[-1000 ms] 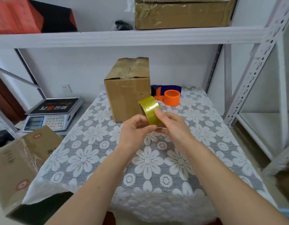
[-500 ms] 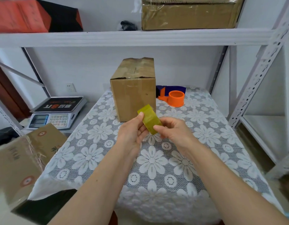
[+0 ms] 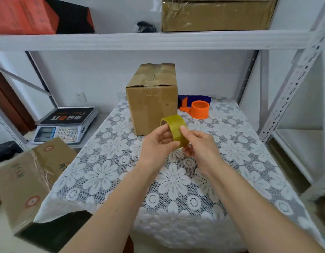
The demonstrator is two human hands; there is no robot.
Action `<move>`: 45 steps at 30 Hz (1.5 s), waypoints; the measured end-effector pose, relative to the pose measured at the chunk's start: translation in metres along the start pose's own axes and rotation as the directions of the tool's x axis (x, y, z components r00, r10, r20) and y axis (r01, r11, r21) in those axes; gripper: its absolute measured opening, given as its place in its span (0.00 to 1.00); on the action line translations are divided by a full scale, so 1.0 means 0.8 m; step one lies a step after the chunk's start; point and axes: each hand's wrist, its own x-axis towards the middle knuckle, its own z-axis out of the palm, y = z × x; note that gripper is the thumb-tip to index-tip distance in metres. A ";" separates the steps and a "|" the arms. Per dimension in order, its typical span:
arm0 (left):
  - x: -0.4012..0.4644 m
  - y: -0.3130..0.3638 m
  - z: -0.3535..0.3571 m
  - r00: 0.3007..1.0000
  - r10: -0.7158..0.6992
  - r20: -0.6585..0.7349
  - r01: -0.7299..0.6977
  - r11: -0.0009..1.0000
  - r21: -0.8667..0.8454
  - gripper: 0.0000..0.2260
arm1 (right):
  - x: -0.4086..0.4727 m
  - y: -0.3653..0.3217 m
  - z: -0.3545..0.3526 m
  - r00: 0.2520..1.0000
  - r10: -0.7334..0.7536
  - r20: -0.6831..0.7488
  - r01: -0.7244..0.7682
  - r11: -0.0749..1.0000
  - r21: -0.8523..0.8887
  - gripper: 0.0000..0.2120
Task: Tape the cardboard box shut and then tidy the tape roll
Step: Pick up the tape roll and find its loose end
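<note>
Tape roll point(image 3: 174, 130) held in mid-air above the surface point(image 3: 240, 161), between both hands; left hand point(image 3: 158, 145) closed on the roll's near-left side, thumb against its lower edge; right hand point(image 3: 200, 145) closed on the right side, thumb laid flat on the yellow outer band. Roll tilted, open core facing up and to the left, its axis slanting away from the wearer; free end of the tape not discernible. Judged step: hunting for the tape end by feel before any taping begins.

Cardboard box point(image 3: 152, 105) standing upright on the surface straight beyond the hands, slightly left of the roll, near but not touching it; top flaps folded down, crumpled, a seam running away from the viewer along the top; long dimension vertical. Old tape visible on the flaps; whether the seam is sealed cannot be told.

Left hand lies marginally nearer the box front; right hand nearer the orange dispenser point(image 3: 198, 109), just right of the box and well apart from the hands.

Judged requirement for the coming move: carry forward and upward to reach the box top, strip aligned with that seam.
</note>
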 end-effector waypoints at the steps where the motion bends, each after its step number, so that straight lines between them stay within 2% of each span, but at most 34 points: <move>1: 0.000 -0.003 0.001 0.998 0.059 0.008 -0.060 0.995 0.085 0.24 | 0.000 -0.001 0.001 1.000 0.007 -0.006 -0.007 1.000 0.008 0.14; 5: 0.002 -0.014 0.001 0.984 0.175 0.043 -0.179 0.942 0.284 0.25 | 0.000 -0.006 0.003 1.000 0.012 -0.020 -0.012 1.000 -0.001 0.21; 8: 0.000 -0.012 0.000 0.984 0.176 0.003 -0.169 0.937 0.304 0.17 | 0.001 -0.008 0.003 1.000 -0.005 0.000 0.005 1.000 0.019 0.15; 10: 0.000 -0.011 0.000 0.991 0.132 -0.034 -0.121 0.964 0.237 0.15 | 0.002 -0.009 0.003 0.999 -0.021 0.029 0.021 0.999 0.030 0.06; 12: 0.000 -0.010 0.000 0.995 0.089 -0.045 -0.081 0.984 0.157 0.15 | 0.004 -0.008 0.001 0.998 -0.029 0.055 0.027 0.999 0.032 0.03; 16: 0.000 -0.008 -0.002 0.998 -0.017 -0.064 0.015 0.999 -0.043 0.12 | 0.005 -0.007 -0.003 0.992 -0.043 0.123 0.041 0.999 0.021 0.06; 22: 0.000 -0.008 -0.005 0.993 -0.116 -0.028 0.106 0.963 -0.249 0.09 | 0.003 -0.011 -0.010 0.975 -0.043 0.217 0.048 0.999 -0.018 0.17; 26: 0.003 -0.006 -0.003 0.983 -0.170 -0.070 0.139 0.938 -0.318 0.10 | 0.001 -0.009 -0.005 0.982 -0.058 0.180 0.072 0.995 -0.071 0.16; 30: 0.005 -0.006 0.002 0.979 -0.185 -0.088 0.155 0.950 -0.272 0.11 | 0.000 -0.008 0.001 0.998 -0.042 0.049 0.045 0.997 -0.069 0.09; 33: 0.004 -0.005 0.002 0.986 -0.153 -0.057 0.136 0.961 -0.239 0.10 | -0.003 -0.011 0.001 0.999 -0.040 0.008 0.041 0.997 -0.072 0.06; 37: 0.000 -0.004 0.006 0.996 -0.089 0.009 0.090 0.979 -0.184 0.11 | -0.003 -0.014 0.003 0.997 -0.033 -0.076 0.030 0.999 -0.035 0.08; 41: -0.004 -0.006 0.014 0.999 -0.013 0.050 0.017 0.997 -0.081 0.21 | -0.005 -0.018 0.004 0.995 -0.011 -0.101 0.012 1.000 0.015 0.13; 45: -0.008 -0.005 0.022 1.000 0.002 -0.026 -0.003 0.999 -0.039 0.13 | -0.015 -0.017 -0.003 0.995 -0.053 -0.083 0.056 0.997 0.043 0.09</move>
